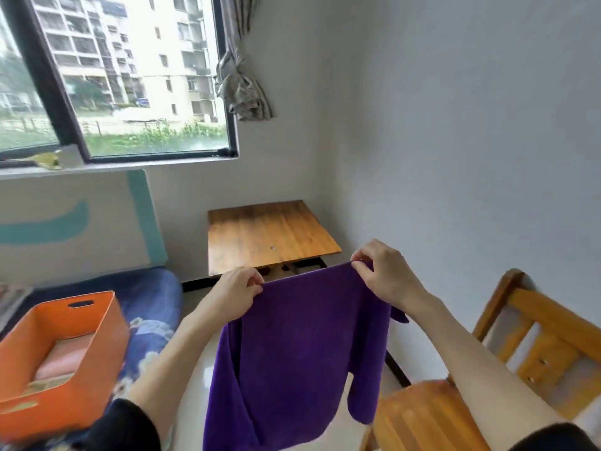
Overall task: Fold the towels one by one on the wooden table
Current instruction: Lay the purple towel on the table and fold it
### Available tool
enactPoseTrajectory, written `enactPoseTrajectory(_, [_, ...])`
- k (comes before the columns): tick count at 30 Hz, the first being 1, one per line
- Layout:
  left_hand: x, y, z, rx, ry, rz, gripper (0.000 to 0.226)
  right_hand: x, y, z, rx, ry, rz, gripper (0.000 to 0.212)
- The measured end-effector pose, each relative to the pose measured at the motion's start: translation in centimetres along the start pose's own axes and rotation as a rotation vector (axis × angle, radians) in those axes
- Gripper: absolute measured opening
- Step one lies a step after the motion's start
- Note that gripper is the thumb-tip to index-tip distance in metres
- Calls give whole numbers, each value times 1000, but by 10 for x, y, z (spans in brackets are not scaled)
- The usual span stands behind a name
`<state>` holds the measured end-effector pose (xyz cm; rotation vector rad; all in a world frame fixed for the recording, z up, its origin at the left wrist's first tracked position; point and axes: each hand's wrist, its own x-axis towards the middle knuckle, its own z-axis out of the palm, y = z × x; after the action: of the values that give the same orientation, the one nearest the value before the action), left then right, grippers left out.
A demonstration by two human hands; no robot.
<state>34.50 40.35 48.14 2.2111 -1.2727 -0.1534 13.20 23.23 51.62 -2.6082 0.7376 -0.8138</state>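
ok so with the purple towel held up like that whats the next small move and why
Probably carry the purple towel forward and lay it flat on the wooden table. The left hand and right hand each pinch a spot on its top edge, so it hangs in the air short of the table, and folding it there needs it spread out first.

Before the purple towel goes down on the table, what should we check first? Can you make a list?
1. Left hand pinches the top edge of the purple towel: ok.
2. Right hand pinches the other end of that edge: ok.
3. Top edge pulled straight between the hands: ok.
4. Towel hangs flat: not ok, the sides curl inward and a flap sticks out behind on the right.
5. Wooden table top has room for the towel: ok, only a small mark shows on it.
6. Towel is over the table: not ok, it hangs in front, above the floor.
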Motion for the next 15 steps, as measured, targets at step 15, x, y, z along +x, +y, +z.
enactPoseTrajectory(15, [147,-162,-50,-4,59,-300,20,222,16,158,90,-38,-94,9])
